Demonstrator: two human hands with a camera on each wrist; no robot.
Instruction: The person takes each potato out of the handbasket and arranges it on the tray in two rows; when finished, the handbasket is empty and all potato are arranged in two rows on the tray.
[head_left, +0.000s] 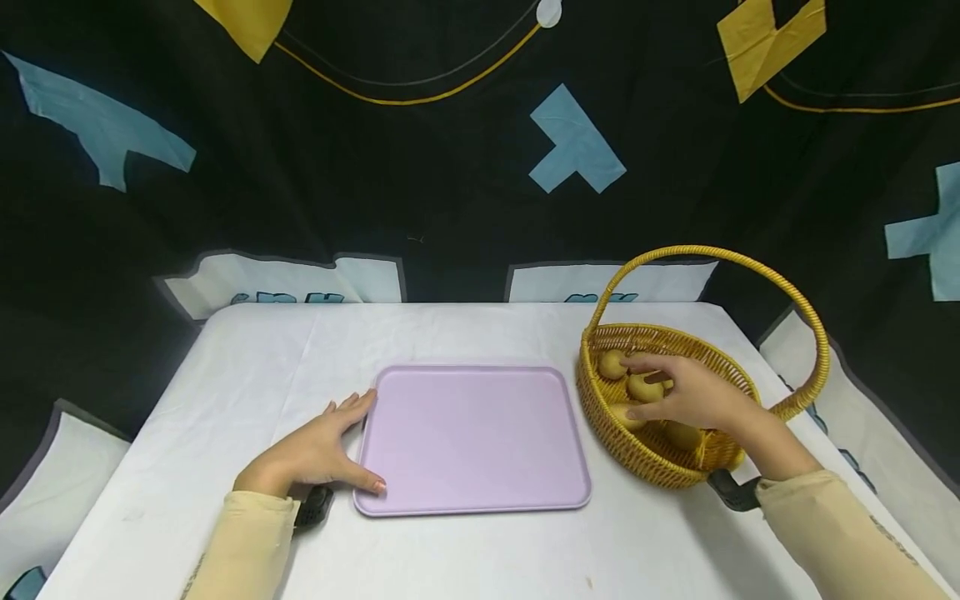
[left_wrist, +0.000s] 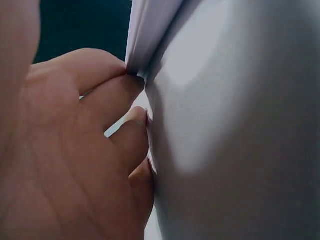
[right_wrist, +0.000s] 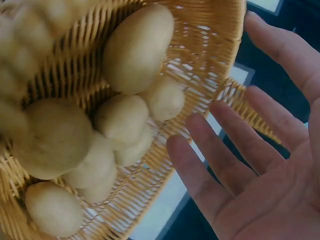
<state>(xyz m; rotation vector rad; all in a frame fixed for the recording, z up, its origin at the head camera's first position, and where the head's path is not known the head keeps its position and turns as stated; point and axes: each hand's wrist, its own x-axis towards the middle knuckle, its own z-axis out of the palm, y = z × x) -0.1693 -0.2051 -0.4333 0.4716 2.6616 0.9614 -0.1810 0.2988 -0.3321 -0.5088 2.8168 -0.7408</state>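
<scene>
My left hand [head_left: 318, 450] is at the left side of a flat, pale purple tray [head_left: 472, 442], its fingers and thumb spread along the edge. In the left wrist view, fingertips touch the underside of the tray's rim [left_wrist: 150, 35], close to the tabletop. Over a round yellow wicker basket [head_left: 626, 450] on the right is my right hand [head_left: 697, 396], thumb and fingers apart. Several potatoes [head_left: 645, 387] lie in the basket. The right wrist view shows straight fingers, nothing held, beside the potatoes [right_wrist: 140, 47]; part of the basket is hidden under the hand.
A white cloth [head_left: 337, 333] covers the table. The basket's tall arched handle [head_left: 697, 250] rises above my right forearm. Behind the table hangs a black curtain [head_left: 420, 192] with blue and yellow shapes. The tray stands just left of the basket.
</scene>
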